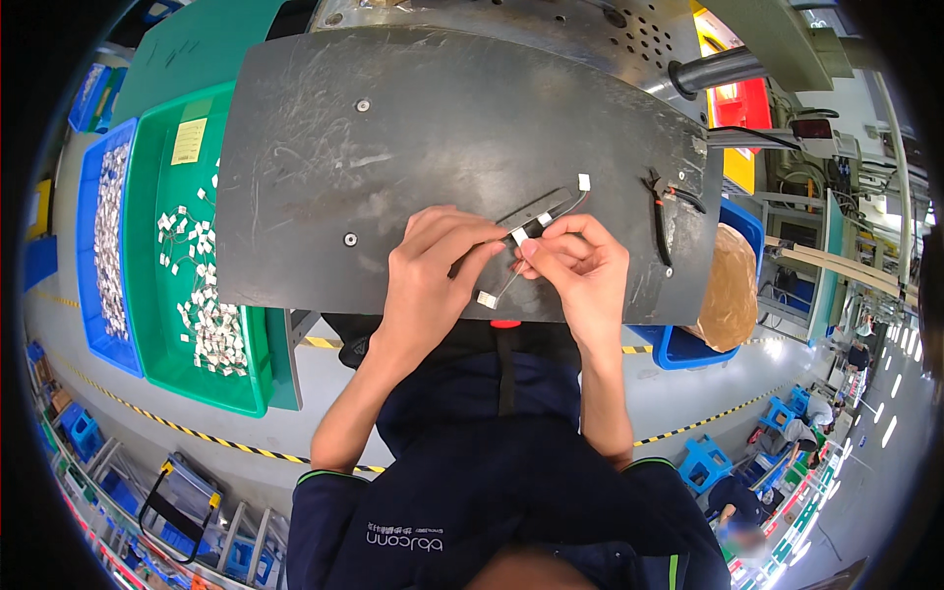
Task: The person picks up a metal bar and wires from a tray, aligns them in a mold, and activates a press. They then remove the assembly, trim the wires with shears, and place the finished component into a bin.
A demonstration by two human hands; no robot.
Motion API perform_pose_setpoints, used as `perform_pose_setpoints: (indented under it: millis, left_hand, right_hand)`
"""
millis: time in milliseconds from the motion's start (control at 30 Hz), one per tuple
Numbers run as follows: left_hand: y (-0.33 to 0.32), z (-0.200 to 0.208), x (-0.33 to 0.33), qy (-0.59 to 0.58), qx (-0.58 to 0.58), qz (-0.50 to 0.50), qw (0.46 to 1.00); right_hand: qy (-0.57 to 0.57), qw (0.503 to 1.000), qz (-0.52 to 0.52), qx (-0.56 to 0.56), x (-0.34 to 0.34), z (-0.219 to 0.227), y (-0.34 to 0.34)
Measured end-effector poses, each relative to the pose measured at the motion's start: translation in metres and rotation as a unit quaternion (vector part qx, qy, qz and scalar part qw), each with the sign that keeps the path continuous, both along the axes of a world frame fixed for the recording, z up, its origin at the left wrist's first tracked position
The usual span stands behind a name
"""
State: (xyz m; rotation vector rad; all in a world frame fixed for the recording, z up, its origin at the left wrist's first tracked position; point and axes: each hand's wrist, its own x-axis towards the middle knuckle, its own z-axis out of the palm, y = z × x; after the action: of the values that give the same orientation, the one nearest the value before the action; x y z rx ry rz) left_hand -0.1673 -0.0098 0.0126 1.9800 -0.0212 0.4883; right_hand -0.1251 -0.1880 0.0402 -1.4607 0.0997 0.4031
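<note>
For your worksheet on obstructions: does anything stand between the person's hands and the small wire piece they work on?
Nothing visible does. The left hand and right hand both pinch the wire piece directly, above the dark plate.

A: Where does the view sit?
B: On the person's head, looking steeply down over their own chest onto a scratched grey metal work plate [442,128].
A: How close?
B: Near; both forearms rise from the lower edge. The fisheye bends the green tray [162,324] and floor toward the rim.
</note>
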Motion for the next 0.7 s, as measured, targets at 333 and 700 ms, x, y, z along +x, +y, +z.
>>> perform_pose_setpoints:
  millis: [333, 700]
  left_hand:
    - [0.0025, 0.0028, -0.0013, 0.042, -0.045, 0.003, 0.998]
    - [0.0037, 0.0033, -0.0004, 0.043, -0.072, 0.003, 0.996]
  right_hand:
    - [0.022, 0.999, 0.019, -0.026, 0.0068, 0.0091, 0.0015]
    - [0.024, 0.999, -0.007, -0.038, 0.0076, 0.0099, 0.0069]
